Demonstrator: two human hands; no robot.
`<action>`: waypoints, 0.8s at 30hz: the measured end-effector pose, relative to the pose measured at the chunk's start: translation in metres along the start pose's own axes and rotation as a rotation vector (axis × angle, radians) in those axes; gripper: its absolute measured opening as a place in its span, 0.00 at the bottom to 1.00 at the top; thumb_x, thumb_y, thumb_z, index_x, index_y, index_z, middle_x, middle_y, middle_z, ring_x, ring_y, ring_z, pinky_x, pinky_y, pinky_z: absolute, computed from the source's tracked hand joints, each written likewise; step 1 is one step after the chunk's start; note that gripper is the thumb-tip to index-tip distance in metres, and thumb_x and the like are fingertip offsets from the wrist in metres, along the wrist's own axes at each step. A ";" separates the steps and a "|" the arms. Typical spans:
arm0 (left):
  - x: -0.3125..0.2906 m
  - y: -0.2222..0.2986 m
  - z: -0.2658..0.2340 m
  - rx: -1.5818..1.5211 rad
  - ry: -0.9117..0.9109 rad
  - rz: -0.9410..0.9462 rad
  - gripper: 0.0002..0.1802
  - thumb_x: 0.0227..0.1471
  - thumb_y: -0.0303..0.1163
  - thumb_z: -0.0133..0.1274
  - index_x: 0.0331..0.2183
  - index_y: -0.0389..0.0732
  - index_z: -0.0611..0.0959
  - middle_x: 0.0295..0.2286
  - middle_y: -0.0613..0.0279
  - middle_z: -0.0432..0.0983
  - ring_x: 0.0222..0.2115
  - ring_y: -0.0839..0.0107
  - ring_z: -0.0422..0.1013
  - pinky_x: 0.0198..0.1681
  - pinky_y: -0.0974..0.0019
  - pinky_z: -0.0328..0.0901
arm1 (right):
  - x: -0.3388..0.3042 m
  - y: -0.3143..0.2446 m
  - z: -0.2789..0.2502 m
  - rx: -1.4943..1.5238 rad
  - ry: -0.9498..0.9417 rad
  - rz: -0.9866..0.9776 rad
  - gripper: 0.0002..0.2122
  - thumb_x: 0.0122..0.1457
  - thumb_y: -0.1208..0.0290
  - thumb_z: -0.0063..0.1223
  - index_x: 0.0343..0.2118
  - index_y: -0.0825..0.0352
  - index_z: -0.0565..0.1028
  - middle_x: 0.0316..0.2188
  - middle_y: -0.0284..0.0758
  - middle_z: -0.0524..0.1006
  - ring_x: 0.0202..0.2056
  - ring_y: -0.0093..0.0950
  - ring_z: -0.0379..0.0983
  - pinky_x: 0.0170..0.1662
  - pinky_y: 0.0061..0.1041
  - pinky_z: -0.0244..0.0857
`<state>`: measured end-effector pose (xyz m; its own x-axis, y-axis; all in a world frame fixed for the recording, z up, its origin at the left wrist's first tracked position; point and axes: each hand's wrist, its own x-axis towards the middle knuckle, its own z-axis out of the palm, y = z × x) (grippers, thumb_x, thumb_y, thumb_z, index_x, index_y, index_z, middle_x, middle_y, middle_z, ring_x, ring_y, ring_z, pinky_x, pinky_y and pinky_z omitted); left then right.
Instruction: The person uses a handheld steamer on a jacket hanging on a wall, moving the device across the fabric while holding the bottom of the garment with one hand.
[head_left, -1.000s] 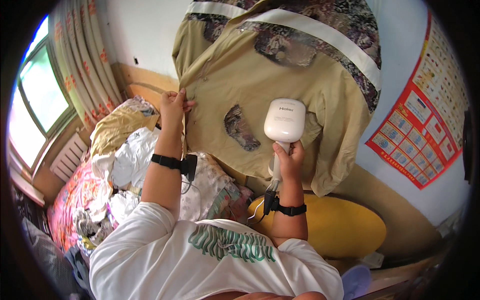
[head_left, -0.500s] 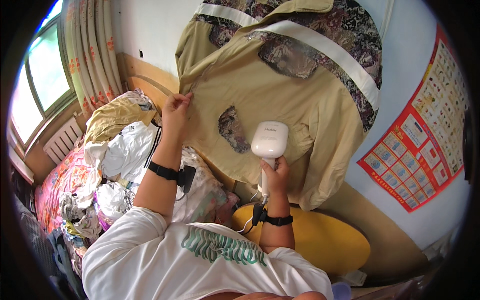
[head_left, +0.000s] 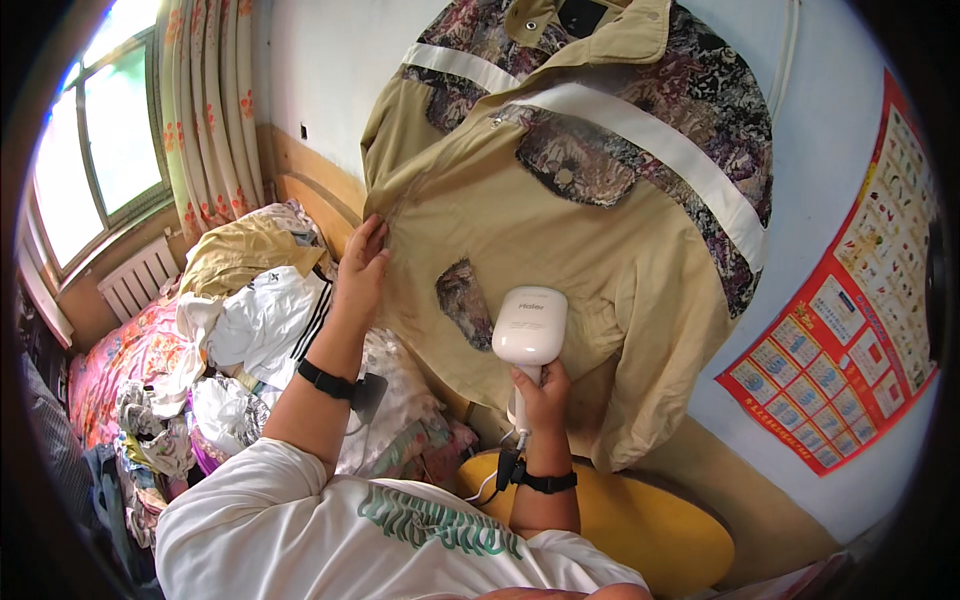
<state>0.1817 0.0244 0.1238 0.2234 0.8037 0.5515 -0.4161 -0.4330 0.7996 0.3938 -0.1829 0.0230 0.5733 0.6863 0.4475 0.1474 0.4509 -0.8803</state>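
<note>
A tan jacket (head_left: 520,230) with dark patterned panels and a white band hangs spread against the wall. My left hand (head_left: 364,265) is closed on its left front edge, with the fingertips at the cloth. My right hand (head_left: 543,396) grips the handle of a white handheld garment steamer (head_left: 531,325), whose head is in front of the lower part of the jacket, right of a dark patterned patch (head_left: 463,303). Whether the steamer's far face touches the cloth is hidden. A cord (head_left: 487,495) runs down from the handle past my wrist.
On the left, a bed (head_left: 105,365) carries heaped clothes, among them a white garment with black stripes (head_left: 272,322). Low behind my right forearm is a yellow rounded board (head_left: 640,525). A red-bordered poster (head_left: 835,370) hangs at right; a window (head_left: 110,150) and curtain (head_left: 207,120) are at left.
The whole view has shifted, showing more of the jacket's collar. The steamer has moved slightly down and left across the cloth. My left hand's fingers have changed their hold on the edge.
</note>
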 end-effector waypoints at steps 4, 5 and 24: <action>0.001 -0.004 0.002 -0.052 -0.010 -0.039 0.31 0.51 0.14 0.38 0.58 0.33 0.58 0.57 0.55 0.56 0.60 0.66 0.53 0.58 0.69 0.50 | 0.003 0.001 0.002 -0.049 -0.013 0.017 0.15 0.47 0.78 0.60 0.40 0.73 0.72 0.36 0.35 0.76 0.36 0.21 0.71 0.40 0.23 0.65; 0.000 0.001 0.006 -0.055 0.013 -0.062 0.31 0.51 0.13 0.38 0.58 0.33 0.59 0.57 0.55 0.57 0.59 0.66 0.54 0.59 0.69 0.51 | 0.004 0.002 0.002 -0.044 -0.012 0.017 0.15 0.47 0.78 0.60 0.40 0.73 0.72 0.36 0.35 0.76 0.36 0.21 0.71 0.40 0.23 0.65; 0.005 0.016 -0.040 -0.070 -0.235 -0.238 0.25 0.53 0.18 0.42 0.54 0.31 0.66 0.43 0.58 0.72 0.45 0.74 0.68 0.51 0.73 0.58 | 0.004 -0.004 0.074 -0.534 -0.199 -0.161 0.15 0.47 0.81 0.59 0.40 0.73 0.73 0.36 0.35 0.76 0.37 0.22 0.71 0.42 0.22 0.65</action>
<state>0.1411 0.0378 0.1298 0.5149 0.7594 0.3977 -0.3858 -0.2090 0.8986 0.3358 -0.1397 0.0405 0.3556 0.7502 0.5575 0.6349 0.2438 -0.7331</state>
